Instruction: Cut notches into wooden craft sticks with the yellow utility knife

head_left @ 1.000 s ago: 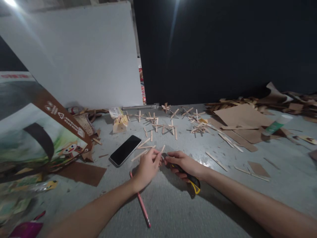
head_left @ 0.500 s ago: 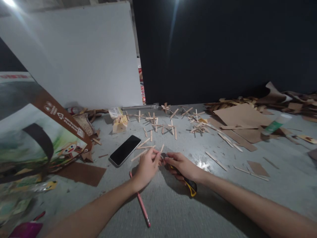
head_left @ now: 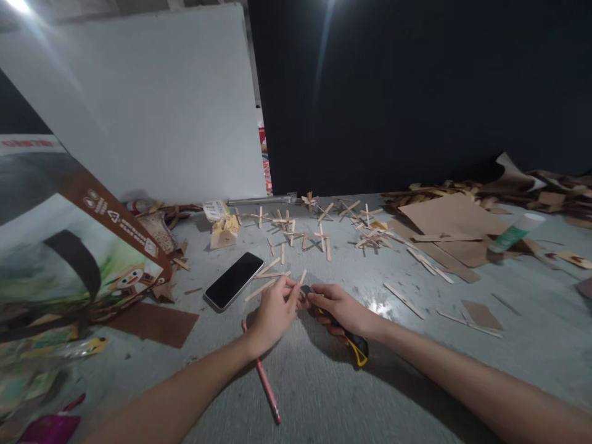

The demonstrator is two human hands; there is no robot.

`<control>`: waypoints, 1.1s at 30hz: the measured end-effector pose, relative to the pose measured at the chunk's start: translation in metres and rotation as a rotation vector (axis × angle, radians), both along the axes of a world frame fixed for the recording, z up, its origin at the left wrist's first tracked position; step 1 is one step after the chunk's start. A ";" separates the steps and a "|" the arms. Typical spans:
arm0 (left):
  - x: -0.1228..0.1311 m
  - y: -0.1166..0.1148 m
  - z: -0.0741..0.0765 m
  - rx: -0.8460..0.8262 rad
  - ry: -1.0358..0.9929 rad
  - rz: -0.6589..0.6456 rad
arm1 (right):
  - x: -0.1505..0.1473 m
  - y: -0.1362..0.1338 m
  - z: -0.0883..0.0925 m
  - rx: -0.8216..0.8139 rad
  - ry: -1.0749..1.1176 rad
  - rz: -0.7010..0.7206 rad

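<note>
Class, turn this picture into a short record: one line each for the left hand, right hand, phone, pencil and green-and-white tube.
Left hand: pinches a wooden stick in its fingers
Right hand: grips a black-and-yellow cutter
Phone: screen dark, lies left of the left hand
Pencil: pink, passes under the left wrist
Green-and-white tube: at right, near brown card

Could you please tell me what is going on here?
The left hand holds a wooden stick, and the right hand grips a black and yellow utility knife beside it. Whether they touch is unclear. A phone and pink pencil lie near the left hand. More sticks lie scattered beyond.
</note>
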State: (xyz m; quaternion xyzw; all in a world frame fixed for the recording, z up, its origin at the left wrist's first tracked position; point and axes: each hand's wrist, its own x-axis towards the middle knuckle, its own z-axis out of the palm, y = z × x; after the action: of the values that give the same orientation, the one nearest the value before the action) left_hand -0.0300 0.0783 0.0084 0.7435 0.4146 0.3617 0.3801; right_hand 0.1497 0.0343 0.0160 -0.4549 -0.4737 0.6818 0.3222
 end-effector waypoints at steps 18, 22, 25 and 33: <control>0.001 0.000 0.000 0.005 -0.002 0.003 | -0.002 -0.002 0.005 0.005 -0.021 -0.010; 0.001 0.000 0.001 0.004 0.006 -0.003 | -0.003 -0.001 0.004 0.011 -0.016 -0.007; 0.001 -0.001 0.000 -0.004 0.004 -0.006 | -0.001 -0.001 -0.001 0.018 -0.003 -0.006; 0.000 0.000 0.000 0.022 0.015 -0.005 | -0.001 -0.001 -0.003 0.016 -0.011 -0.008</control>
State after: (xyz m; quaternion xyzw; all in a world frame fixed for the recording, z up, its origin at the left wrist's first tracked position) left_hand -0.0298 0.0779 0.0080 0.7513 0.4117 0.3597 0.3697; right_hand 0.1487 0.0333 0.0134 -0.4577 -0.4792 0.6742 0.3259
